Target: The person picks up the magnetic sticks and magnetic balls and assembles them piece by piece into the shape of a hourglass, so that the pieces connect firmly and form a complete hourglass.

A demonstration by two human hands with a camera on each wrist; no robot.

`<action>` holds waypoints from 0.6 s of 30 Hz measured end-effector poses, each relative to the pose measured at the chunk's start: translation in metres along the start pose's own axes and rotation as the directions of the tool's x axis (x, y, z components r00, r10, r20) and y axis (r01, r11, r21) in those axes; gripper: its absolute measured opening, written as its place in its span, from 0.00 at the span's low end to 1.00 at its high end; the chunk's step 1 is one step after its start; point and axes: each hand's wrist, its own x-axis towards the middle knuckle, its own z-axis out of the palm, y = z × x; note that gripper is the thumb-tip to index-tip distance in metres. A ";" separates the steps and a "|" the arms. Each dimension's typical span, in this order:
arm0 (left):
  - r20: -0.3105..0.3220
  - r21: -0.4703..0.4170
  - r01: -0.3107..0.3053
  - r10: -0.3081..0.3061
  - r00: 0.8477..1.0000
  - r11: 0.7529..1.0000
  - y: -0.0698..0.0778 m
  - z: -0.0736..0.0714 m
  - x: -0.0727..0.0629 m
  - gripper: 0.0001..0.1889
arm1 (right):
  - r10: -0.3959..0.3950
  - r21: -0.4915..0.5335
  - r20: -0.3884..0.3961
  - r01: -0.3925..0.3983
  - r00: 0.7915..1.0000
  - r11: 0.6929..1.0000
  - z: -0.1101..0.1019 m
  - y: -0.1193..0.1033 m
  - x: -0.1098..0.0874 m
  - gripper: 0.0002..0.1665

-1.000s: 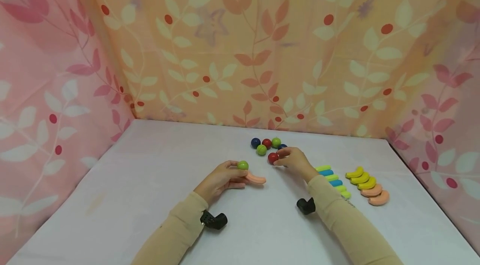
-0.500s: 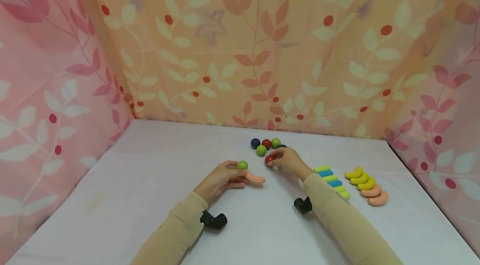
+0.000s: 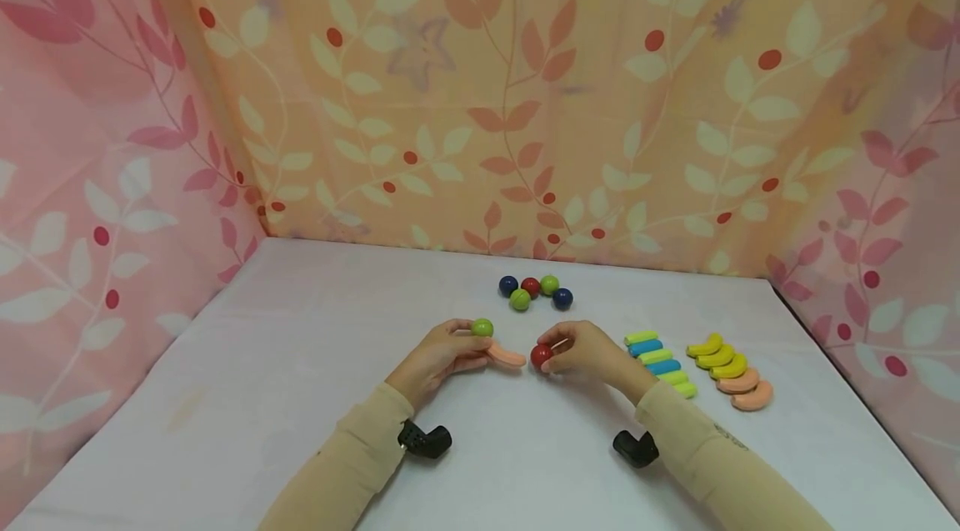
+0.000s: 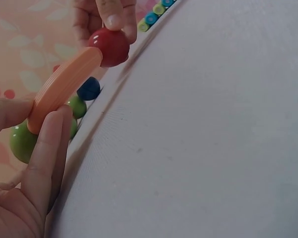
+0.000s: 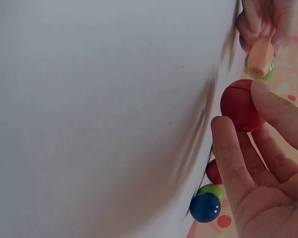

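My left hand [image 3: 438, 358] pinches a curved peach-coloured ridged piece [image 3: 507, 357] between thumb and fingers. At that piece's near end sits a green ball [image 3: 482, 328], partly hidden by the fingers; whether the two are joined I cannot tell. A glossy red ball [image 3: 541, 358] is held by the thumb and fingertips of my right hand [image 3: 592, 356]. In the right wrist view a groove shows on this red ball [image 5: 241, 104]. The head view has it a small gap from the peach piece's free end, though they overlap in the left wrist view.
Behind the hands lies a group of balls: dark blue [image 3: 508, 286], red [image 3: 530, 288] and green [image 3: 520, 299]. To the right are a row of yellow-green and blue sticks [image 3: 660, 367], yellow curved pieces [image 3: 716, 360] and two peach curved pieces [image 3: 752, 396]. Patterned curtains [image 3: 480, 97] surround the table.
My right hand has drawn the red ball away from the group, toward me and close to the peach piece's free end. My left hand has hardly moved.
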 end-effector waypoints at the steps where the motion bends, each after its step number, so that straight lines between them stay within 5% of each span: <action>1: 0.000 0.003 0.001 -0.001 1.000 1.000 0.000 0.000 0.000 0.26 | -0.008 0.003 0.010 0.008 1.000 1.000 0.001 -0.001 -0.002 0.21; 18: -0.009 0.059 0.022 -0.021 1.000 0.998 0.000 0.005 -0.006 0.31 | -0.046 -0.025 0.018 0.046 0.999 0.999 0.011 -0.004 -0.008 0.19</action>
